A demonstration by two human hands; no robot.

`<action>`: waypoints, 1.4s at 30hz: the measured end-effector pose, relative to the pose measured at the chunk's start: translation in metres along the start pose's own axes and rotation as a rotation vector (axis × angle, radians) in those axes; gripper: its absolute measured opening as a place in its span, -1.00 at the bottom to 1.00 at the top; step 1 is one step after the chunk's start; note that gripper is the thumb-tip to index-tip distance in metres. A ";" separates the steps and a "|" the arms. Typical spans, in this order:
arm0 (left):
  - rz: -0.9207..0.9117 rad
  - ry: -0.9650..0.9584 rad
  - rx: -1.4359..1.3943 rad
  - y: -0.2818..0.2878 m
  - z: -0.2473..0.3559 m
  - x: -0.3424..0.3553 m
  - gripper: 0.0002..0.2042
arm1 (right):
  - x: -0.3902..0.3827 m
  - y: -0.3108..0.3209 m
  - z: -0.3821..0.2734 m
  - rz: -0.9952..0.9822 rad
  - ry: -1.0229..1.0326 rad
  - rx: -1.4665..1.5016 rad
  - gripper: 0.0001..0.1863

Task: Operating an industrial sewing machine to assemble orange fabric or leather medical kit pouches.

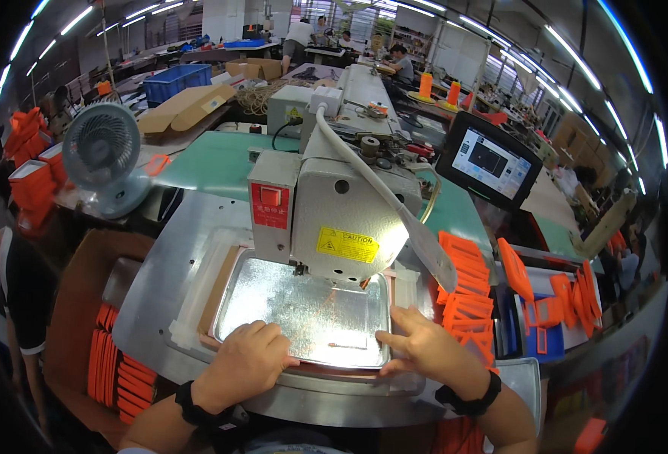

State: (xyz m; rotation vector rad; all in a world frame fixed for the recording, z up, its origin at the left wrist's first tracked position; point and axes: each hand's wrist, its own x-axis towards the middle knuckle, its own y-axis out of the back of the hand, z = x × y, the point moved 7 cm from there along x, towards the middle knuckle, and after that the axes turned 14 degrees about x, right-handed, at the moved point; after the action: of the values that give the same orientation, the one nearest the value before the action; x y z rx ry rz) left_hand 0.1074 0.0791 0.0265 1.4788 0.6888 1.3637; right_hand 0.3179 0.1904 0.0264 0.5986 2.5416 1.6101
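A shiny shallow metal tray (304,310) lies on the plate of an industrial sewing machine (341,204), beneath its head. My left hand (247,359) is closed over the tray's near edge, its thumb by the rim and its fingers curled. At the near right corner, my right hand (428,349) rests with fingers spread, their tips touching the tray's right rim. A thin rectangular outline shows on the tray's surface near that corner. Brown strips and pale tape border the tray. Both wrists wear black bands.
Orange frame-shaped pieces (466,303) are piled at the right, near a blue bin (542,333). A cardboard box (77,303) with stacked orange pieces stands left. Beyond are a fan (103,151), a control screen (489,160) and a lamp (432,253). A person (27,295) stands at far left.
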 end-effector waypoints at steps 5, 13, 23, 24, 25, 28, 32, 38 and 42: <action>-0.006 -0.041 0.021 -0.005 -0.002 -0.005 -0.75 | 0.004 -0.009 -0.008 -0.006 0.022 -0.065 -0.34; -0.015 -0.026 0.051 0.004 -0.005 -0.006 -0.74 | 0.004 -0.004 -0.008 -0.020 -0.029 0.055 -0.35; -0.085 0.125 0.140 0.020 -0.029 -0.014 -0.76 | 0.005 -0.006 0.000 0.025 -0.063 0.139 -0.32; -0.065 0.137 0.166 0.023 -0.032 -0.016 -0.77 | 0.004 -0.005 -0.001 0.034 -0.073 0.134 -0.33; -0.045 0.149 0.192 0.025 -0.034 -0.018 -0.78 | 0.003 -0.004 -0.001 0.042 -0.083 0.130 -0.33; -0.034 0.237 -0.127 0.006 -0.048 -0.035 -0.80 | 0.005 0.002 -0.008 0.100 -0.052 0.166 -0.36; -0.068 0.133 0.158 0.015 -0.035 -0.031 -0.81 | 0.010 0.001 -0.010 0.085 -0.015 0.075 -0.36; -0.079 -0.023 0.020 -0.001 -0.009 -0.013 -0.70 | -0.003 0.045 -0.008 -0.015 -0.336 -0.131 -0.61; -0.081 -0.090 -0.035 -0.013 0.001 -0.005 -0.69 | 0.010 0.163 -0.026 0.482 -0.251 -0.427 -0.82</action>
State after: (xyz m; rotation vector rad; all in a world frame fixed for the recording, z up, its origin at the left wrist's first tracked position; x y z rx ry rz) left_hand 0.1101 0.0794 0.0127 1.4601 0.6576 1.2347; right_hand 0.3479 0.2331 0.1832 1.3241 1.8800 1.9803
